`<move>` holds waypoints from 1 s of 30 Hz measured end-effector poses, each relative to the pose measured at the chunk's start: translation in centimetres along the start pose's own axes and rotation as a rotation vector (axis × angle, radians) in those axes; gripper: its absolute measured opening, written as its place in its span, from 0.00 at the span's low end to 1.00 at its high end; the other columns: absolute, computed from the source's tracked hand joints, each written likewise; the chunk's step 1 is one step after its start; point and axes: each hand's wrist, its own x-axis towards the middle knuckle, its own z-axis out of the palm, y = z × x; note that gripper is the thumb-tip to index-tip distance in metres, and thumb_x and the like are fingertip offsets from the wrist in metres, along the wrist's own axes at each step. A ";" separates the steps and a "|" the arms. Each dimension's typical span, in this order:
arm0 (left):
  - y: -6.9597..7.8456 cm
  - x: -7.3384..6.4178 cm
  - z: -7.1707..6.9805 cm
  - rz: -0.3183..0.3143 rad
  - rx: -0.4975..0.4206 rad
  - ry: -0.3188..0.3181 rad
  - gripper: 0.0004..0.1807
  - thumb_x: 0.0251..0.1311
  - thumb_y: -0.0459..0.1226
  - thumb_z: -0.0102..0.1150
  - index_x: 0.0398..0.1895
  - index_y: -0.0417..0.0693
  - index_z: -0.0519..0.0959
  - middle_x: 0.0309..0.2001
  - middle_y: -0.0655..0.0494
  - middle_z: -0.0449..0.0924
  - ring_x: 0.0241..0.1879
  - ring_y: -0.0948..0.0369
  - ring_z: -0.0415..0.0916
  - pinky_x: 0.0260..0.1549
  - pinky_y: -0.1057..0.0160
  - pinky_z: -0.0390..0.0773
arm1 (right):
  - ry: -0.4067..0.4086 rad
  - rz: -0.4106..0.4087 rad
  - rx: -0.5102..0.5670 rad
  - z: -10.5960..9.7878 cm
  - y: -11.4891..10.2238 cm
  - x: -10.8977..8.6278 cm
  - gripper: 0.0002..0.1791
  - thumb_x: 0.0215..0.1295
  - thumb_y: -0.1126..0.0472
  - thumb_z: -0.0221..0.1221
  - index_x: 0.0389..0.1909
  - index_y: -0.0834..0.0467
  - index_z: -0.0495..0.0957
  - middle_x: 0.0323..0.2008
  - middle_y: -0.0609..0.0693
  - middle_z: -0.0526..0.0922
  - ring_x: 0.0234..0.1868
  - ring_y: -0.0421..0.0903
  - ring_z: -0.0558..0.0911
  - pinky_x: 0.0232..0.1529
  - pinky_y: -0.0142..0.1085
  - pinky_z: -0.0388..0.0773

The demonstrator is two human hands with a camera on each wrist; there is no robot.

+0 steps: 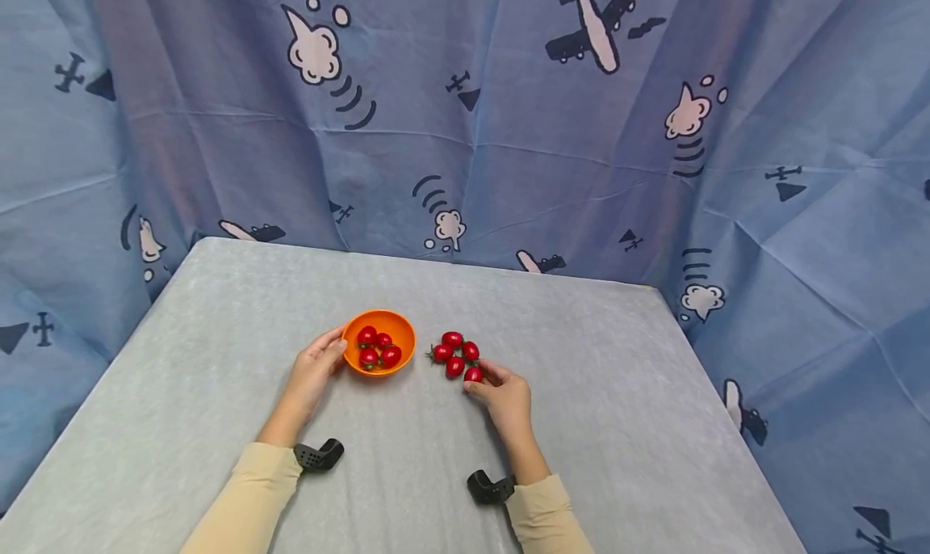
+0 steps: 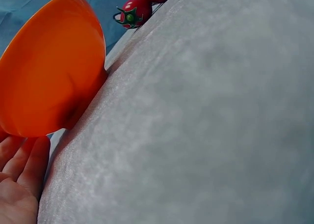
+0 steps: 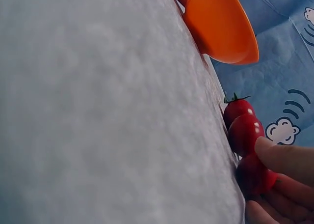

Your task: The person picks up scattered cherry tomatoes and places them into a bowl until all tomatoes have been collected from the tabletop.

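An orange bowl (image 1: pixel 408 344) with several red cherry tomatoes (image 1: pixel 367 336) inside rests on the cloth-covered table. My left hand (image 1: pixel 314 368) touches the bowl's left side, thumb by the rim; in the left wrist view its straight fingers (image 2: pixel 30 160) reach the bowl's outer wall. To the right of the bowl lies a loose group of more cherry tomatoes (image 1: pixel 454 367). My right hand (image 1: pixel 508 400) pinches the nearest one, a cherry tomato (image 3: pixel 252 172), between thumb and fingertips, close over the cloth. One neighbouring tomato (image 3: pixel 237 111) shows a green stem.
A pale grey cloth covers the table (image 1: pixel 625 392). Behind it hangs a blue curtain (image 1: pixel 407 69) printed with planes and clouds. A black wrist device (image 1: pixel 320 455) sits on my left wrist, and another black device (image 1: pixel 490 488) on my right.
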 end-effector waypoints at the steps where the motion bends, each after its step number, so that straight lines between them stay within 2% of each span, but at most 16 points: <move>1: 0.0 0.0 0.0 0.000 0.000 0.000 0.26 0.74 0.36 0.47 0.72 0.39 0.65 0.71 0.38 0.66 0.47 0.80 0.75 0.50 0.80 0.75 | 0.002 0.001 0.000 0.0 0.0 0.0 0.25 0.52 0.66 0.73 0.53 0.65 0.83 0.53 0.62 0.85 0.56 0.55 0.83 0.45 0.31 0.84; 7: 0.0 0.1 0.0 -0.004 -0.010 -0.001 0.26 0.74 0.36 0.47 0.73 0.39 0.65 0.72 0.39 0.65 0.48 0.80 0.74 0.50 0.80 0.75 | 0.015 -0.011 -0.025 0.1 0.1 0.1 0.24 0.51 0.64 0.74 0.52 0.64 0.84 0.51 0.61 0.86 0.55 0.53 0.83 0.40 0.24 0.79; 9: 0.0 0.1 0.0 -0.005 -0.013 -0.001 0.26 0.74 0.36 0.47 0.73 0.39 0.65 0.72 0.39 0.65 0.48 0.80 0.74 0.50 0.80 0.75 | 0.018 -0.016 -0.041 0.1 0.1 0.1 0.24 0.51 0.63 0.74 0.51 0.63 0.84 0.50 0.60 0.86 0.55 0.53 0.83 0.41 0.27 0.80; 14: -0.1 0.1 0.0 -0.007 -0.004 0.004 0.26 0.74 0.37 0.48 0.72 0.39 0.65 0.72 0.40 0.65 0.48 0.80 0.75 0.50 0.79 0.75 | 0.035 -0.021 -0.075 0.1 0.1 0.0 0.24 0.51 0.62 0.75 0.50 0.62 0.85 0.50 0.60 0.87 0.57 0.54 0.82 0.50 0.40 0.82; 17: -0.1 0.1 0.0 -0.003 -0.003 0.003 0.26 0.74 0.37 0.48 0.72 0.39 0.65 0.72 0.39 0.66 0.48 0.80 0.75 0.50 0.80 0.75 | 0.041 -0.020 -0.083 0.2 0.1 0.0 0.23 0.51 0.61 0.75 0.50 0.62 0.85 0.50 0.61 0.87 0.57 0.55 0.81 0.50 0.42 0.82; 24: -0.2 0.1 0.0 0.002 -0.005 -0.003 0.26 0.74 0.36 0.47 0.73 0.39 0.65 0.71 0.39 0.66 0.48 0.81 0.74 0.50 0.80 0.74 | 0.046 0.007 -0.072 -0.1 0.0 0.1 0.22 0.52 0.61 0.74 0.50 0.61 0.86 0.47 0.60 0.88 0.55 0.53 0.83 0.45 0.36 0.84; 30: -0.1 0.2 0.0 -0.004 -0.002 0.003 0.25 0.74 0.35 0.47 0.72 0.39 0.65 0.71 0.40 0.67 0.47 0.80 0.75 0.49 0.80 0.75 | 0.025 0.043 -0.013 -0.8 -0.4 0.1 0.22 0.54 0.62 0.73 0.51 0.61 0.85 0.49 0.60 0.87 0.53 0.50 0.84 0.47 0.36 0.85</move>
